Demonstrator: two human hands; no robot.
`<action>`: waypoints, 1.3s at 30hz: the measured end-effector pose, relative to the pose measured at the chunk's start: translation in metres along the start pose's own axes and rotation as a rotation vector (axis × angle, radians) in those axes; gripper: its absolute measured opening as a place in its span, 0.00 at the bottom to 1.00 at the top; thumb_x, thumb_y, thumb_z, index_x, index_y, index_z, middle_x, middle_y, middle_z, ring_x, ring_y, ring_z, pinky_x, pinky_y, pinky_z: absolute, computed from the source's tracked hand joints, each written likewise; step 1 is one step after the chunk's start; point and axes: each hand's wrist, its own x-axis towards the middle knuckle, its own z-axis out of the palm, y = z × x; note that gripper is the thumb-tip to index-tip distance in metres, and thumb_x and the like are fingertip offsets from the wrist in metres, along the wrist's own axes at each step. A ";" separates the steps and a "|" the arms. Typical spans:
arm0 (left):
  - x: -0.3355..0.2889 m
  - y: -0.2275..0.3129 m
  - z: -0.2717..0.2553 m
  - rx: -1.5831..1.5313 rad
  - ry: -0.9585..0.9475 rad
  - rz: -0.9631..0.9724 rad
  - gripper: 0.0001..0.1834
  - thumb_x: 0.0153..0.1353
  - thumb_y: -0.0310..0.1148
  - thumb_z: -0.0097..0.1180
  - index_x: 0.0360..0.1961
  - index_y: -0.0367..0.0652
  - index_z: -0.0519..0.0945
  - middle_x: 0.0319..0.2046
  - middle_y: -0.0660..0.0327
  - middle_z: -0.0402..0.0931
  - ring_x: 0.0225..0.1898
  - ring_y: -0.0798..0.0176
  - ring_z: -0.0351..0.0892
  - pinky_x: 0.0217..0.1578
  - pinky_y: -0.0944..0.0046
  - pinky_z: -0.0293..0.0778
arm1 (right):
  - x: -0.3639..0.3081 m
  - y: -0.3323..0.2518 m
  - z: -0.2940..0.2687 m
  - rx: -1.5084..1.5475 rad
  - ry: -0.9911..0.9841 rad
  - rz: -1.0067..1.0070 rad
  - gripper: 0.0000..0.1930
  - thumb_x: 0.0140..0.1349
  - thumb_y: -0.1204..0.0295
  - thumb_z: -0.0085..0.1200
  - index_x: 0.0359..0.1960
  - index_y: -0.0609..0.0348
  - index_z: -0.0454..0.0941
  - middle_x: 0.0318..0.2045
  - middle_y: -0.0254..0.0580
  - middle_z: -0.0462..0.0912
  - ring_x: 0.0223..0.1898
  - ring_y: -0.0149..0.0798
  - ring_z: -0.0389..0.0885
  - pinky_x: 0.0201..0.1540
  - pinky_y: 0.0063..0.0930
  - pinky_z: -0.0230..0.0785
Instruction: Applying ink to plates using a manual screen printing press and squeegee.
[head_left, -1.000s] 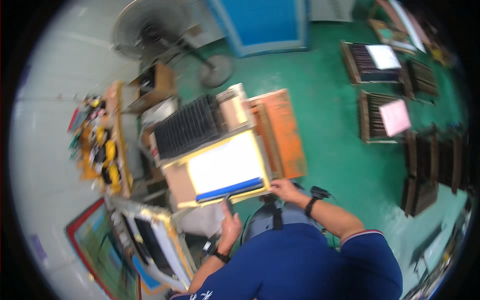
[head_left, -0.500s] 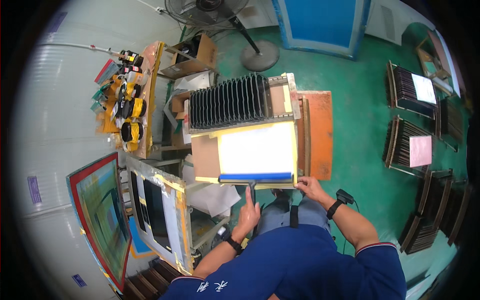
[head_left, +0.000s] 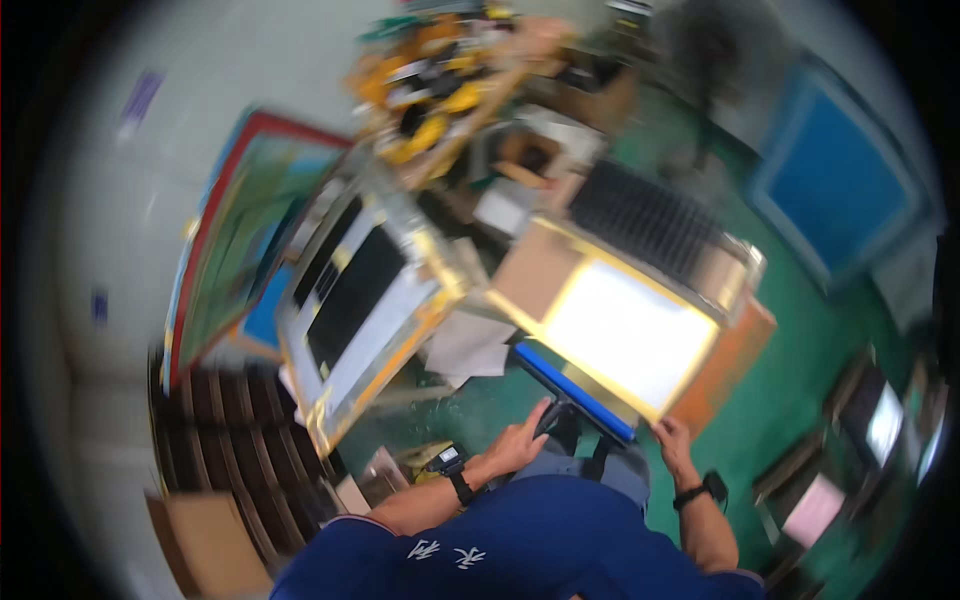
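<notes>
Right at the near edge of the bright framed screen (head_left: 628,335), the left hand (head_left: 520,445) grips the blue squeegee bar (head_left: 572,390), whose length runs toward the right hand (head_left: 672,442) clasping the frame's corner.

Green floor (head_left: 480,405) open between framed screens (head_left: 360,300).

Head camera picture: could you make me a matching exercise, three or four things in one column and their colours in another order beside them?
Things:
1. Bar along the near edge of the bright frame
2. Floor
3. Lit panel inside the frame
4. Border of the big leaning picture board on the left

Colours:
A. green
B. red
C. blue
D. white

Pairs: 1-C, 2-A, 3-D, 4-B. The left hand lies by the bar's handle; the right hand touches the frame's edge.
</notes>
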 end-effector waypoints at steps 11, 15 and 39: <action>-0.105 -0.099 -0.027 -0.525 0.777 0.187 0.38 0.69 0.41 0.47 0.75 0.51 0.45 0.49 0.34 0.75 0.34 0.28 0.77 0.38 0.38 0.73 | 0.030 -0.029 0.015 -0.676 -0.209 0.126 0.13 0.64 0.63 0.57 0.37 0.63 0.79 0.25 0.34 0.77 0.26 0.30 0.73 0.28 0.28 0.64; -0.143 -0.152 -0.050 -0.631 0.986 0.107 0.35 0.69 0.38 0.47 0.74 0.48 0.49 0.51 0.34 0.75 0.40 0.28 0.77 0.43 0.40 0.74 | 0.043 -0.058 0.050 -0.906 -0.311 0.000 0.13 0.64 0.64 0.56 0.39 0.64 0.81 0.26 0.41 0.80 0.28 0.35 0.76 0.31 0.31 0.67; -0.016 -0.370 -0.367 -0.526 1.132 -0.484 0.36 0.66 0.38 0.49 0.73 0.47 0.52 0.27 0.35 0.78 0.36 0.29 0.79 0.42 0.39 0.72 | 0.214 -0.234 0.479 -0.650 -0.537 -0.763 0.04 0.64 0.76 0.55 0.33 0.65 0.77 0.27 0.48 0.77 0.26 0.43 0.77 0.32 0.32 0.70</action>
